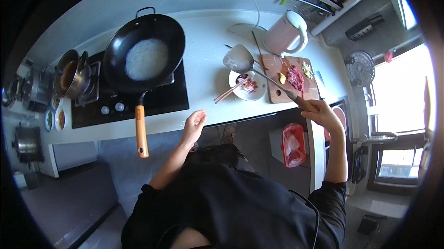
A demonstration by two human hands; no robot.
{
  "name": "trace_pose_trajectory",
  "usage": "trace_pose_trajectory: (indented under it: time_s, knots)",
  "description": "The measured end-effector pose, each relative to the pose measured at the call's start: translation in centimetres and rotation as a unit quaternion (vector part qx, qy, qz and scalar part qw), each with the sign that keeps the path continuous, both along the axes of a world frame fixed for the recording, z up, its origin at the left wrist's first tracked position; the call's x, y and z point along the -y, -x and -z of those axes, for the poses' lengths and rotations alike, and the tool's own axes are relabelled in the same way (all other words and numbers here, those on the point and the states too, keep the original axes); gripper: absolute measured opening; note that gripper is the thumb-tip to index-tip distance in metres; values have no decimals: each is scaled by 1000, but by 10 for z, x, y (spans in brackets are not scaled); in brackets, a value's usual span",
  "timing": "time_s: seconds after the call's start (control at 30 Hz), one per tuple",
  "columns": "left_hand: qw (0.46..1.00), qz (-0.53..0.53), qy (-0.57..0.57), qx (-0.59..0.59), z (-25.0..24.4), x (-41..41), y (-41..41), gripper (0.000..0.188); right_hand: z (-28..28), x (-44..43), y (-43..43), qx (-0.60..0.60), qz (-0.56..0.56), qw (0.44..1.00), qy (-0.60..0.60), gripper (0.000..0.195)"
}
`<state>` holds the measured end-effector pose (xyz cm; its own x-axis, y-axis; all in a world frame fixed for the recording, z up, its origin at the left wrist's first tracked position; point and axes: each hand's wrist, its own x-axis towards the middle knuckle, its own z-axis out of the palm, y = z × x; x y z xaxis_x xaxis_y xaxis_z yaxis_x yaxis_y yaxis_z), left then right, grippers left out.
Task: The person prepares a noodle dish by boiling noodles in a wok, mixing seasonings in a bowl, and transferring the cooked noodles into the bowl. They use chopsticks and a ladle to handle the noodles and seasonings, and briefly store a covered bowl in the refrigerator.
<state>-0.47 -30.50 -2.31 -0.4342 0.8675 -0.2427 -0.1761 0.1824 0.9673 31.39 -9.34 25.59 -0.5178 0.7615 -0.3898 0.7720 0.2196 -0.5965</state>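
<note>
My right hand [323, 114] grips the wooden end of a metal wok turner [277, 84]. The turner's wet-looking blade [239, 58] hovers over the counter, above the rim of a white bowl [236, 91]. In that bowl lie red chopped bits and white powder, with wooden chopsticks [231, 90] across its rim. My left hand [195, 124] is empty at the counter's front edge, its fingers loosely curled. Left of it, a black wok [114, 54] with a wooden handle [141, 131] sits on the cooktop, holding whitish, bubbly liquid [147, 60].
Beyond the bowl, a wooden cutting board [277, 63] carries sliced raw meat [295, 79] and chopped pale pieces [307, 70]. A pink electric kettle [282, 35] stands behind it. Steel pots [74, 75] and small filled dishes [60, 119] are at left. A red-lined bin [294, 145] stands below.
</note>
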Motion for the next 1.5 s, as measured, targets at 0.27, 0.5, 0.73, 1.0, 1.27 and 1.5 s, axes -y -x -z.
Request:
trace_pose_trajectory:
  time_s: [0.27, 0.5, 0.73, 1.0, 1.27, 1.5]
  knots:
    - [964, 54, 6, -262, 2, -67, -7, 46, 31, 20, -62, 46, 74, 996, -21, 38]
    - [970, 64, 39, -232, 13, -86, -20, 29, 33, 36, -32, 74, 89, 984, -134, 37]
    - [985, 61, 52, -155, -7, -81, -21, 19, 43, 44, -33, 102, 81, 962, -238, 47]
    - [987, 53, 57, -143, -2, -75, -16, 31, 42, 48, -32, 83, 79, 966, -231, 47]
    - [984, 47, 41, -169, -10, -56, -6, 40, 38, 34, -62, 2, 128, 988, -85, 44]
    - [986, 18, 4, -163, -20, -12, 1, 43, 5, 14, 16, -193, 110, 964, 147, 36]
